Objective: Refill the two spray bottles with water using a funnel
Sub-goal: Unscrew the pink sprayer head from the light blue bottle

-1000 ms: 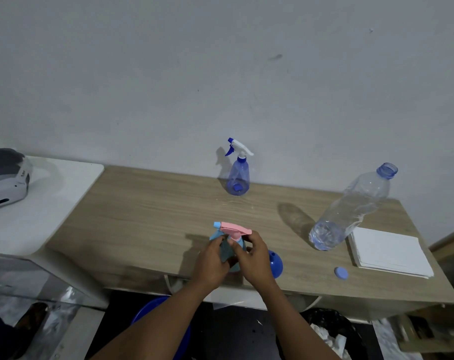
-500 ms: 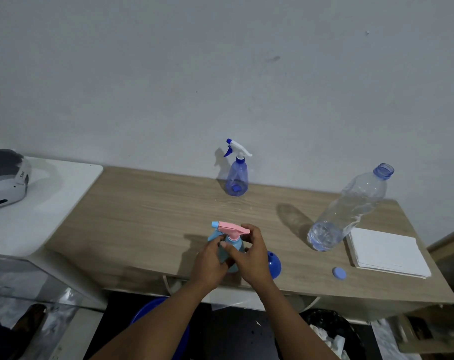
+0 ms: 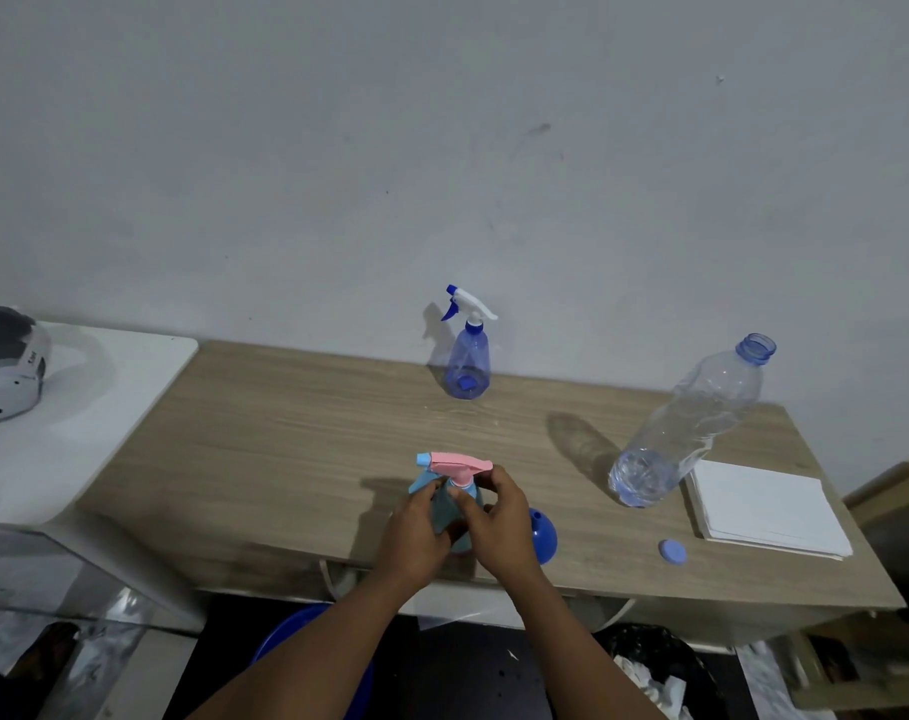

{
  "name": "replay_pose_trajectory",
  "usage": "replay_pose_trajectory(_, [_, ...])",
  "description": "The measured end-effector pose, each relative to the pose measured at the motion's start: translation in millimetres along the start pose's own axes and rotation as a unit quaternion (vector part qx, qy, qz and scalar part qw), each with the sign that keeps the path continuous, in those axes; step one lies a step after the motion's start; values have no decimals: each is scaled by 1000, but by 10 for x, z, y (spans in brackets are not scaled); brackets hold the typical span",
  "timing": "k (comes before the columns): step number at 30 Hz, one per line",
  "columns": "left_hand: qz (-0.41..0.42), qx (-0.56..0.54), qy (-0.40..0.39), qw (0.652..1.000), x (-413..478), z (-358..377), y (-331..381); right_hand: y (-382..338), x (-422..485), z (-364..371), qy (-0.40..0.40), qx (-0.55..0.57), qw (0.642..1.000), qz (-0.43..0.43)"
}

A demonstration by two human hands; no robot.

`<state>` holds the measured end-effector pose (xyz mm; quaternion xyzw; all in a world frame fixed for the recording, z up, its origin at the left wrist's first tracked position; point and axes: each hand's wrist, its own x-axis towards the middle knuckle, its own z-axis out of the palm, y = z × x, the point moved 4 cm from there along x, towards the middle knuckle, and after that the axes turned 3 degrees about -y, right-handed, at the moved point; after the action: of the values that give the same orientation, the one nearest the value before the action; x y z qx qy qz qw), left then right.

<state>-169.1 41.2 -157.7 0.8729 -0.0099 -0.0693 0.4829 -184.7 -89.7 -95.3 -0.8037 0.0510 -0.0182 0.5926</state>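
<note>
Near the front edge of the pale wood-grain table (image 3: pixel 286 449), both forearms reach up from the bottom of the view and meet at the small teal plastic spray bottle (image 3: pixel 440 507), which stands upright on the table. The left grip (image 3: pixel 416 532) is curled round the left side of the bottle's body, knuckles facing the camera. The right grip (image 3: pixel 499 522) comes in from the right with the wrist slightly bent. Its thumb and fingertips are closed on the neck collar just under the pink trigger head (image 3: pixel 460 465), whose nozzle points left. A round blue plastic funnel (image 3: pixel 544 535) lies just beside the right wrist. The translucent blue spray bottle with a white trigger (image 3: pixel 468 363) stands far back by the wall. To the right, an uncapped clear plastic water bottle (image 3: pixel 691 423) holds a little water, with its small blue cap (image 3: pixel 672 551) lying nearer.
</note>
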Motion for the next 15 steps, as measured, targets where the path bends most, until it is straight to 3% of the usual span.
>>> replay_pose_trajectory(15, [24, -37, -1, 999, -18, -50, 49, 36, 22, 47, 2, -7, 1000, -15])
